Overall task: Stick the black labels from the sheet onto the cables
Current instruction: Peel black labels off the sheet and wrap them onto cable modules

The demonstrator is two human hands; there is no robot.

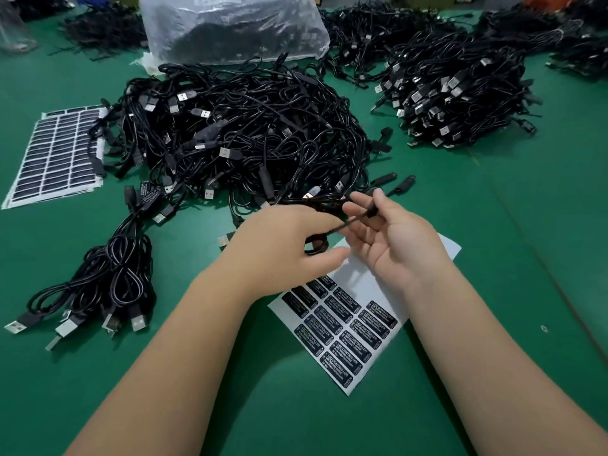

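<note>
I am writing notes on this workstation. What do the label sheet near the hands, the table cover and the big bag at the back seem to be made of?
Label sheet: probably glossy paper backing, white and flat, carrying black printed stickers.
Table cover: seems a green matte mat, perhaps rubber or vinyl; its look leaves this open.
Bag: thin clear plastic film, wrinkled and shiny, with dark cables showing through.

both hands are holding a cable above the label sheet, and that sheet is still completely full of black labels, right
Not quite. Both the left hand and right hand do hold a cable above the label sheet, but the head view shows its upper part bare white; black labels remain only on the lower part.
</note>
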